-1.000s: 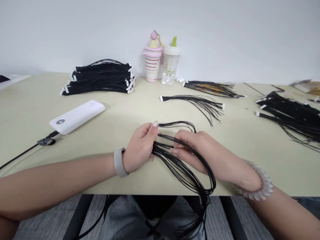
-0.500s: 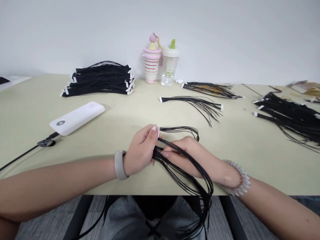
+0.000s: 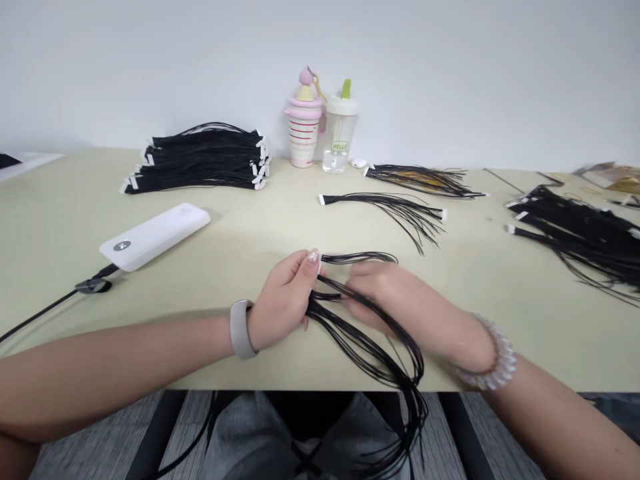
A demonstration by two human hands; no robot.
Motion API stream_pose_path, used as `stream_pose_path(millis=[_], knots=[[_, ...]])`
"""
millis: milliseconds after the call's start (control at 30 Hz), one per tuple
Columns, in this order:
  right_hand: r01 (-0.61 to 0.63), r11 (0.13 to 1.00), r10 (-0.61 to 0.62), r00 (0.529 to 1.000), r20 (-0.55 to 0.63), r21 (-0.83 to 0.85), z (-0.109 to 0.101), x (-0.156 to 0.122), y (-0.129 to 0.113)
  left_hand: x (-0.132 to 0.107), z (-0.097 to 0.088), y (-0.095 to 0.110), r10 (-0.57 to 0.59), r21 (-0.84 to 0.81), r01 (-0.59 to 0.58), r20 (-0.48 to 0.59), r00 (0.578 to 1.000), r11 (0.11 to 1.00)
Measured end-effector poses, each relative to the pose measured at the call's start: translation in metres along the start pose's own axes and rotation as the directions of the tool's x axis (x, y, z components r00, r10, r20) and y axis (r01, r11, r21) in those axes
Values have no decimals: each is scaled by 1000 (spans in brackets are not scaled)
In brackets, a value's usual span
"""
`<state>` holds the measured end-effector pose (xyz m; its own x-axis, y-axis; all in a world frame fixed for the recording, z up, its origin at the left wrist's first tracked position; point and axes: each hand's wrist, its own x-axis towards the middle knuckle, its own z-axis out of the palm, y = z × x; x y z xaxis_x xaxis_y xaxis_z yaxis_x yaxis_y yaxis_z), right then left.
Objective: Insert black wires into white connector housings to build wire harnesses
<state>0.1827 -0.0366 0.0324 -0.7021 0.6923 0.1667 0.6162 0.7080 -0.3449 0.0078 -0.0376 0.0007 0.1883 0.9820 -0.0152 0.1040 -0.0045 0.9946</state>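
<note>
My left hand (image 3: 285,293) is closed on the white connector end of a black wire harness (image 3: 367,340), thumb on top, above the front part of the table. The harness's wires fan out to the right and droop over the table's front edge. Among them, my right hand (image 3: 377,287) has its fingers closed round a thin strand of the black wires. Its fingertips are blurred and partly behind the looping wires. A separate bunch loops out above, passing behind my right hand.
A stack of black harnesses (image 3: 200,160) lies back left, near a white power bank (image 3: 155,237). A pink cup (image 3: 303,133) and a clear bottle (image 3: 340,137) stand by the wall. Loose harnesses (image 3: 390,203) lie beyond my hands, with a pile (image 3: 585,233) at right.
My right hand has slid to the right along the strand, away from my left hand. My left hand has barely moved and keeps its hold.
</note>
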Motion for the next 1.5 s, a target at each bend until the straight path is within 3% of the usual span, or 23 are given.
stream_pose_path(millis=[100,133,200,267,333,367,433,467,500,600,667,767,900,1267,1500], knots=[[-209,977,202,969,-141,-34,-22,-7,21,2,0,-2,-31,-5,31,-29,999,1000],[-299,954,288,929,-231,-11,-29,-9,28,3,0,-3,-41,-9,41,-39,998,999],[-417,896,436,771,-464,150,-42,-12,39,4,0,-5,-56,-19,55,-45,997,998],[-309,851,523,557,-645,424,-52,-14,46,5,0,-6,-66,-26,65,-36,997,998],[-40,774,598,376,-708,632,-58,-13,48,5,0,-6,-74,-26,74,-31,997,997],[74,723,637,314,-704,687,-59,-12,48,5,0,-6,-76,-25,76,-30,997,997],[170,636,703,276,-655,753,-59,-11,45,5,0,-5,-74,-24,73,-32,997,997],[169,616,712,300,-636,769,-58,-11,42,4,0,-5,-71,-23,71,-34,997,997],[148,611,701,355,-619,778,-54,-11,39,4,1,-5,-69,-22,69,-36,997,997],[-16,696,570,621,-539,717,-38,-8,24,4,0,-4,-66,-21,65,-51,996,998],[-147,806,466,756,-461,574,-24,-4,13,4,0,-4,-67,-27,66,-50,996,997],[-185,922,318,862,-396,339,-5,1,0,4,1,-3,-73,-44,71,-48,996,997],[-152,963,227,904,-363,223,3,3,-4,4,1,-3,-89,-35,87,-61,994,996],[-141,975,193,919,-345,170,-1,0,-1,4,2,-1,-79,-51,77,-55,995,996],[-17,998,-10,916,-401,-65,0,0,4,4,1,-2,-68,-52,67,-29,997,996]])
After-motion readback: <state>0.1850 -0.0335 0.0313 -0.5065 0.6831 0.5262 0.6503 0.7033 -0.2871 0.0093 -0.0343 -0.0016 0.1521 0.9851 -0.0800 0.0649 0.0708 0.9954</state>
